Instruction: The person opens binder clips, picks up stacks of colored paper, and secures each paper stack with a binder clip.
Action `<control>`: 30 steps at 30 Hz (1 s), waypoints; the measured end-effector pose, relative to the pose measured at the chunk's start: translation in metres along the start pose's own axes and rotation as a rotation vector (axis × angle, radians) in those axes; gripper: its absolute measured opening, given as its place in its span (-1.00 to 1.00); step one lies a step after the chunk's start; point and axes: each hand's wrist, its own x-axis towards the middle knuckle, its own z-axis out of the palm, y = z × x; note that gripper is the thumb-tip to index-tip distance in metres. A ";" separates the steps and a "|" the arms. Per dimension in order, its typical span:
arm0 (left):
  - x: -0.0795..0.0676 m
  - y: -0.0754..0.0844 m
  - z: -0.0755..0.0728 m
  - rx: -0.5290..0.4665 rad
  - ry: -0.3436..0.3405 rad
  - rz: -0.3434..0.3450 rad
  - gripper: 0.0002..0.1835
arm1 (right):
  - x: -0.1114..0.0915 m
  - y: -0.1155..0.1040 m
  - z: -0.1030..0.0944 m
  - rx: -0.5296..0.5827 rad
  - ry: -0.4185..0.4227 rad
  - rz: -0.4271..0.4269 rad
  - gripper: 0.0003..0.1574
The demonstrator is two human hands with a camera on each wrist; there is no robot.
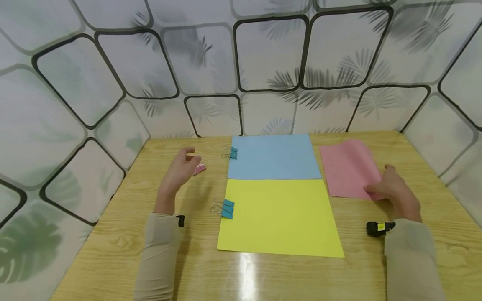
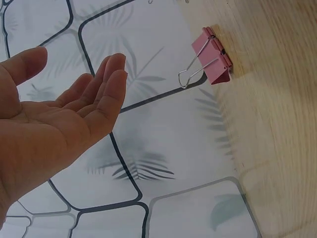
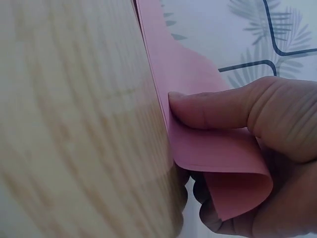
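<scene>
In the head view my left hand (image 1: 180,169) hovers at the left with loosely bent fingers and nothing in them. A pink binder clip (image 1: 199,168) lies right beside its fingertips; the left wrist view shows the clip (image 2: 213,57) apart from the hand (image 2: 74,109). At the right, my right hand (image 1: 395,190) pinches the right edge of the pink paper (image 1: 344,167). Seen from the right wrist, the thumb presses on top of the pink paper (image 3: 198,148), which curls back toward the palm, while the other fingers are beneath it, partly hidden.
Blue paper (image 1: 275,156) lies at the table's back, meeting yellow paper (image 1: 278,217) in front. Teal binder clips sit on their left edges, one on the blue (image 1: 233,153) and another on the yellow (image 1: 227,209). A patterned wall covering (image 1: 271,58) borders the wooden table (image 1: 301,278).
</scene>
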 end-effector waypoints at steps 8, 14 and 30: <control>-0.002 -0.004 -0.014 0.020 0.031 -0.031 -0.32 | 0.000 0.001 0.000 -0.003 0.001 0.003 0.39; 0.001 -0.008 -0.014 0.059 0.003 -0.043 -0.31 | -0.001 0.002 -0.002 -0.021 0.050 0.056 0.46; 0.024 -0.007 -0.018 0.148 -0.030 -0.119 -0.34 | -0.005 0.017 -0.002 -0.057 0.127 0.073 0.58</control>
